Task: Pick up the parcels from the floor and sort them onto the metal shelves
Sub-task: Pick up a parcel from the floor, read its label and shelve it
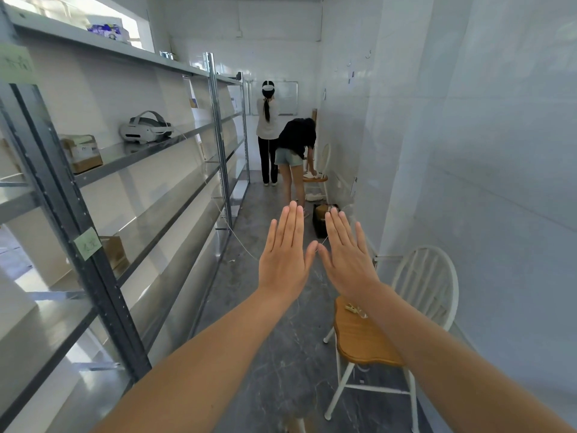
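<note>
Hands: the left hand (285,253) and right hand (346,254) are held out flat, backs up, fingers straight and together, thumb tips almost touching; neither holds anything.

Risk, footing: a thin white cable (240,243) runs from the shelves down across the floor (281,354). I judge a foot could catch it on the way to the parcels, and a tug might drag the headset off its shelf.

Risk, chair: the near chair (368,342), with a small pale item on its wooden seat, narrows the aisle on the right; a carried parcel could knock it.

Risk, people: two people stand farther down the aisle, one upright (268,132), one bent over (295,151) a far chair (320,173). The way past looks tight, so a bump seems likely if loads go that far.

Parcels on floor: none lie near the feet. The only floor load I can pick out is a dark crate (320,221) just beyond the fingertips, by the right wall, holding what looks like a brown box; what else is in it I cannot tell.

Shelves: the metal shelves (103,170) line the left wall and are mostly bare.

Shelf contents, near to far: a brown box (115,251) on a low level beside a green label; a taped box (81,153) one level up; the white headset (146,128) beyond it; a purple-printed box (106,31) on top.
</note>
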Demonstrator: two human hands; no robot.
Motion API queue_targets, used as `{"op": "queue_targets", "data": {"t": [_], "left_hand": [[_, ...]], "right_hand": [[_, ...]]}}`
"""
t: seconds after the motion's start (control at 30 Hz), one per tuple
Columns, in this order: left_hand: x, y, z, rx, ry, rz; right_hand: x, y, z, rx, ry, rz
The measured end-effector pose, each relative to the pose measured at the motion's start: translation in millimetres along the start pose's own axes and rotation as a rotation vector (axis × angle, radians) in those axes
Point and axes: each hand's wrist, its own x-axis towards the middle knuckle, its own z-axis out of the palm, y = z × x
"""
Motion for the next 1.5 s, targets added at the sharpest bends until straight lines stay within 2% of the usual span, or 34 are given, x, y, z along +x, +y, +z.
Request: {"op": "queue_targets", "data": {"t": [0.33, 0.57, 0.9, 1.5], "left_hand": [[44.8, -59.1, 24.2, -0.051, 0.006, 0.011], [62.8, -84.0, 54.1, -0.044, -0.024, 0.041], [76.1, -82.5, 94.5, -0.098, -0.075, 0.06], [134.0, -47.5, 175.3, -0.037, -0.147, 0.03]], "right_hand": [[67.8, -27.8, 29.9, 0.009, 0.002, 0.012], [83.5, -30.0, 55.7, -0.019, -0.02, 0.051], [103.1, -7.5, 84.1, -0.032, -0.063, 0.071], [160.2, 83.8, 141.7, 0.022, -0.136, 0.038]]}}
